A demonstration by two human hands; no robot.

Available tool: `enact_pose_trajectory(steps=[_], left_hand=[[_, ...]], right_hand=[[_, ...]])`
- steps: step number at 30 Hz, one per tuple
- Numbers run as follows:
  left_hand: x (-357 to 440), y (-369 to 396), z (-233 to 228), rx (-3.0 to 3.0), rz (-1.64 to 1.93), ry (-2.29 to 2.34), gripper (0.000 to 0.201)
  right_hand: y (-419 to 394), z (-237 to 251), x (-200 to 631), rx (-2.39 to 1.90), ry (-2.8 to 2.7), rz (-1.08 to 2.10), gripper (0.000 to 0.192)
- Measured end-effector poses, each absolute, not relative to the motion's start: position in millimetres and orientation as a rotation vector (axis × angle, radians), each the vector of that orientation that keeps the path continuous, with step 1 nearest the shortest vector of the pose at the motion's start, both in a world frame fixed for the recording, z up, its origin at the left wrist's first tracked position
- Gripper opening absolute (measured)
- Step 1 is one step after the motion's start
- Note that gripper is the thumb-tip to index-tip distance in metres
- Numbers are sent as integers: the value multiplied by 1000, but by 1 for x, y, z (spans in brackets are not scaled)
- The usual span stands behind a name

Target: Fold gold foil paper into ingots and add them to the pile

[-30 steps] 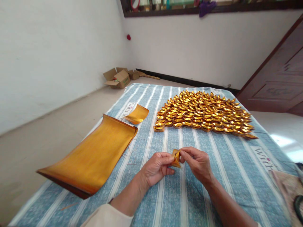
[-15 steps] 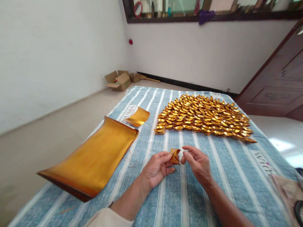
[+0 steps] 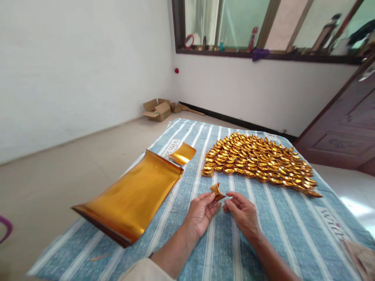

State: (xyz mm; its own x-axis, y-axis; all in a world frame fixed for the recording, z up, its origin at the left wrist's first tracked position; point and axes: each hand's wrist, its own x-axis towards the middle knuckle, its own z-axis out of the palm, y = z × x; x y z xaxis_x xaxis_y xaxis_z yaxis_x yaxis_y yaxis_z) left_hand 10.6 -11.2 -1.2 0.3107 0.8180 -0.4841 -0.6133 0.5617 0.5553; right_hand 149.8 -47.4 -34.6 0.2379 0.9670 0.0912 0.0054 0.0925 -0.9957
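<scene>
Pinched between the left hand's [image 3: 200,212] thumb and fingers, the folded gold-foil paper piece [image 3: 217,190] juts beyond that grip, its long axis slanting toward the right hand [image 3: 243,215]. The right fingertips lie just beside its pointed end, contact unclear; half a second ago the piece looked squarer, and now it is tilted.

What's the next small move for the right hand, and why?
Probably pinch the pointed end of the folded gold piece with the right hand: the left hand grips its other side, the right fingertips sit right by that point, and it looks less fully shaped than the boat-shaped pieces beyond.
</scene>
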Motion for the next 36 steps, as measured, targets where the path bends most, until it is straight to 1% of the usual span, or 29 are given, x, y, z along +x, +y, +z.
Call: enact_pose_trajectory(steps=[8,15,18,22,24,28,32,36], left_hand=[[10,-13,-3,273,996,758,7],[4,-13,-5,316,957,750,6],[2,-11,-6,336,951,781,5],[-3,-7,-5,346,954,805,15],[-6,-6,-2,369,950,813,20],[-11,-5,3,430,901,787,25],[-13,-6,4,412,767,725,24],[-14,-8,4,443,699,670,22]], right_hand=[[-41,-24,143,-1192,-1052,1011,34],[-33,-9,153,-1286,-1321,960,39],[-28,1,160,-1313,-1397,886,34],[-27,18,166,-1342,-1511,779,22],[-28,26,167,-1367,-1661,654,18],[-30,37,168,-1382,-1972,421,20],[-32,39,169,-1328,-2127,354,22],[-35,43,169,-1280,-2145,356,21]])
